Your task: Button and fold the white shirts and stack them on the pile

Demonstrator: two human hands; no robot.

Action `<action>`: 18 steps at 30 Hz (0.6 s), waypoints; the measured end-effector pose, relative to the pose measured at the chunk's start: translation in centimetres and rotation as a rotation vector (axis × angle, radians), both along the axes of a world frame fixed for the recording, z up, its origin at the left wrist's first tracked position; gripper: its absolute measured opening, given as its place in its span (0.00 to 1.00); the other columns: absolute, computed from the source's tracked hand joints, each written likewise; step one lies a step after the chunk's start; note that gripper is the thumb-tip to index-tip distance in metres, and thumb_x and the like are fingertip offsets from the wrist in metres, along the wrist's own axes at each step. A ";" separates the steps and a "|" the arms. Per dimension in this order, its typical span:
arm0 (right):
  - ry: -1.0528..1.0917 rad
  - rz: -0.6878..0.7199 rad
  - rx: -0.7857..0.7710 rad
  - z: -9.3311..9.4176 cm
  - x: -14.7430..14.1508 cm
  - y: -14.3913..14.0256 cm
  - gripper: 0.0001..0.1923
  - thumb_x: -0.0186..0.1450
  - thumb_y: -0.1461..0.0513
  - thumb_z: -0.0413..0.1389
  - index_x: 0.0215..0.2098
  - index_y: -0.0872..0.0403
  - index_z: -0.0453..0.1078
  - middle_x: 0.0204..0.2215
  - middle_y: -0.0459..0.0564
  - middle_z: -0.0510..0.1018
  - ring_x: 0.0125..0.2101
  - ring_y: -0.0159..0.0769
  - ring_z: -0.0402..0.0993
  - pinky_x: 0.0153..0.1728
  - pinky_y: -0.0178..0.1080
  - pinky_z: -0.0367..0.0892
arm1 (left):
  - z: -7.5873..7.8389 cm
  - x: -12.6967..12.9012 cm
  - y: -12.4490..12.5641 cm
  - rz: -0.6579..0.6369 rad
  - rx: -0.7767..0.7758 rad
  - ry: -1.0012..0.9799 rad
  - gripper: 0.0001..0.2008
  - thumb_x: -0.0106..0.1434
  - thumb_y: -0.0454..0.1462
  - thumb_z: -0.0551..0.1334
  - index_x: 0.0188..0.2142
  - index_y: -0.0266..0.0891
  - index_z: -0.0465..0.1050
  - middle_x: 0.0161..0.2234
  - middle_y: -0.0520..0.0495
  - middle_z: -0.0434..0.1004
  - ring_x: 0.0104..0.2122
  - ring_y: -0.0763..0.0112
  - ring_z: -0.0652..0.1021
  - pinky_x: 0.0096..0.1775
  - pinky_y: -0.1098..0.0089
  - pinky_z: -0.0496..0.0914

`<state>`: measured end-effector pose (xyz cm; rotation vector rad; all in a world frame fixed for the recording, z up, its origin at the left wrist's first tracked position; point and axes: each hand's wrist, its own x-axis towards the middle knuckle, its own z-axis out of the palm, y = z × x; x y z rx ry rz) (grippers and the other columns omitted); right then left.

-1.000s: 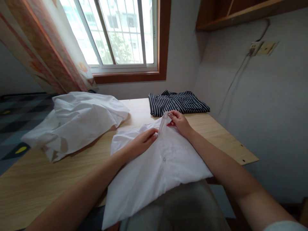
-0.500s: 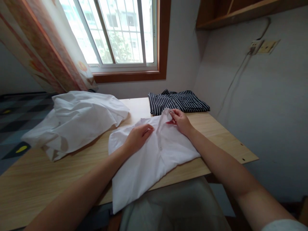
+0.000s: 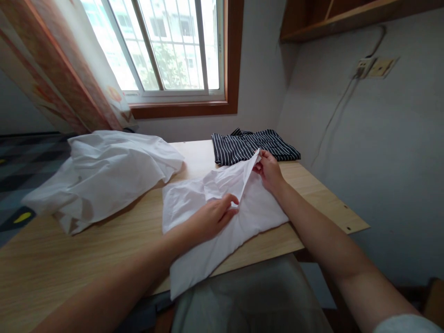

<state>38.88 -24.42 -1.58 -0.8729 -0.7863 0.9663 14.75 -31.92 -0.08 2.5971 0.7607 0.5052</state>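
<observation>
A white button-up shirt [image 3: 204, 252] lies on the table in front of me, one lower corner hanging over the near edge. My right hand [image 3: 269, 170] pinches the front edge of the shirt near its top and holds that strip up off the rest. Lower along the same strip, my left hand [image 3: 220, 215] rests on the fabric, thumb and forefinger slightly apart beside the edge. Its other fingers curl under and are partly hidden.
A second white garment [image 3: 114, 175] lies crumpled at the left. Behind the shirt sits a folded black-and-white striped garment [image 3: 255, 147]. The wooden table [image 3: 322, 203] ends near the right wall, where a cable [image 3: 335, 118] hangs from a socket.
My right hand has moved slightly right and up, pulling the shirt's front edge with it. My left hand has slid right and nearer to me, along the strip. The shirt has shifted a little right.
</observation>
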 end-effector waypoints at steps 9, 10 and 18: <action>-0.014 -0.013 -0.015 0.4 0.5 0.0 0.13 0.55 0.56 0.63 0.33 0.52 0.66 0.17 0.34 0.62 0.16 0.23 0.54 0.23 0.31 0.73 | 0.2 -0.7 1.2 0.166 0.163 -0.117 0.10 0.68 0.44 0.57 0.40 0.42 0.72 0.20 0.56 0.73 0.22 0.73 0.73 0.29 0.73 0.65; -0.017 -0.003 -0.023 0.4 0.4 -0.1 0.13 0.55 0.56 0.64 0.33 0.51 0.66 0.17 0.34 0.63 0.16 0.23 0.54 0.23 0.31 0.73 | 0.2 -0.7 1.2 0.183 0.155 -0.155 0.10 0.67 0.43 0.57 0.39 0.42 0.73 0.21 0.55 0.74 0.21 0.74 0.73 0.29 0.74 0.65; 0.064 -0.064 -0.013 0.2 0.9 0.3 0.11 0.57 0.58 0.62 0.33 0.51 0.64 0.18 0.34 0.62 0.16 0.22 0.57 0.22 0.28 0.71 | 0.5 -1.0 1.7 0.239 0.140 -0.207 0.10 0.67 0.41 0.57 0.38 0.42 0.76 0.28 0.52 0.80 0.26 0.72 0.76 0.31 0.72 0.67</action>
